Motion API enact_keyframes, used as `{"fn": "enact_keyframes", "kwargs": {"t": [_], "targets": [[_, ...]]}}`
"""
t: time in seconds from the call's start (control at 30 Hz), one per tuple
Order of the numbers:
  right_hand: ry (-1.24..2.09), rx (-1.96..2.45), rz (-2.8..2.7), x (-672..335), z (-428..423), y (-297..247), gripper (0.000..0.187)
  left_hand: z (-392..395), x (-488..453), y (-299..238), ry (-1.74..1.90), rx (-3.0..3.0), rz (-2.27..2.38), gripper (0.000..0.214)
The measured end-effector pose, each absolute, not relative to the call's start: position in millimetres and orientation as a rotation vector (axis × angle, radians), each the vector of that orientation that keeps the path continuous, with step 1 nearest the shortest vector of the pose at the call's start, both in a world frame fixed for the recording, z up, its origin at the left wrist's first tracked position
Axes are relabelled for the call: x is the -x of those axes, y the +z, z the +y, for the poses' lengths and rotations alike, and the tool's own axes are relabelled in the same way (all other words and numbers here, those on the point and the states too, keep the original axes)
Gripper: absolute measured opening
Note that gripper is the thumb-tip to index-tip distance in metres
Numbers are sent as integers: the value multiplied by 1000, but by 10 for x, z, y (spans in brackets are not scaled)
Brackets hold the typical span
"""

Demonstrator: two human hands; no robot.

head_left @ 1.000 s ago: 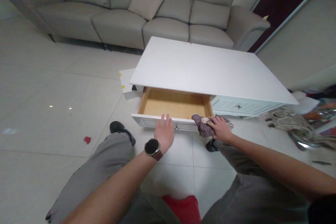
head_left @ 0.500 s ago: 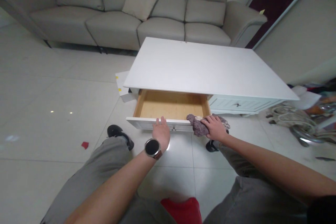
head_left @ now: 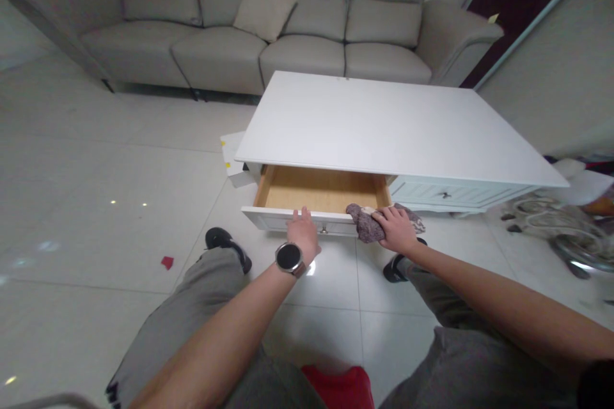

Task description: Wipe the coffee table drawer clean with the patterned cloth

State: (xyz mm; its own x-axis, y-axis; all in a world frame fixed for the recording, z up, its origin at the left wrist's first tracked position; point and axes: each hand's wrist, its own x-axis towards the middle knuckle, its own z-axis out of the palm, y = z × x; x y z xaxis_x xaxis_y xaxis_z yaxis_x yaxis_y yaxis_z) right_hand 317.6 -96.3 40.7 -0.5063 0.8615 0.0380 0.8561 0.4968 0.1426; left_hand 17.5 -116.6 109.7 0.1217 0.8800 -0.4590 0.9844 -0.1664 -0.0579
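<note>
A white coffee table (head_left: 384, 128) has its left drawer (head_left: 321, 190) pulled partly out, showing a bare wooden bottom. My left hand (head_left: 303, 234), with a watch on the wrist, lies flat against the drawer's white front, fingers stretched over its top edge. My right hand (head_left: 396, 230) is closed on a purple-grey cloth (head_left: 363, 223) that rests on the drawer front's right corner.
A second drawer (head_left: 446, 195) at the right is closed. A grey sofa (head_left: 268, 25) stands behind the table. Cables and clutter (head_left: 556, 230) lie on the floor at the right. A white box (head_left: 234, 156) sits by the table's left end. My black shoes (head_left: 226, 244) are under the drawer.
The drawer has slid further into the table under my left hand. My right hand has stayed on the cloth at the drawer's right corner.
</note>
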Motion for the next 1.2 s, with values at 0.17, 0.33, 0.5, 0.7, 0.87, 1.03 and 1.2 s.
{"fn": "enact_keyframes", "kwargs": {"t": [0.17, 0.33, 0.5, 0.7, 0.87, 1.03, 1.2], "targets": [[251, -1572, 2698, -3158, -926, 403, 64, -1115, -167, 1057, -524, -2132, 1832, 101], [246, -1601, 2685, -3114, -898, 416, 65, -1089, -162, 1024, -540, -2139, 1828, 102], [243, -1616, 2673, -3083, -877, 424, 64, -1076, -171, 1019, -511, -2138, 1834, 102], [258, -1613, 2652, -3037, -862, 428, 63, -1081, -204, 1011, -515, -2160, 1847, 99], [269, -1611, 2630, -2893, -810, 447, 64, -1044, -125, 1078, -410, -2158, 1828, 90], [238, -1599, 2631, -2559, -724, 486, 66, -926, 95, 1178, -324, -2122, 1712, 71], [216, -1561, 2610, -2125, -649, 522, 69, -938, 300, 1359, -407, -1978, 1717, 65]]}}
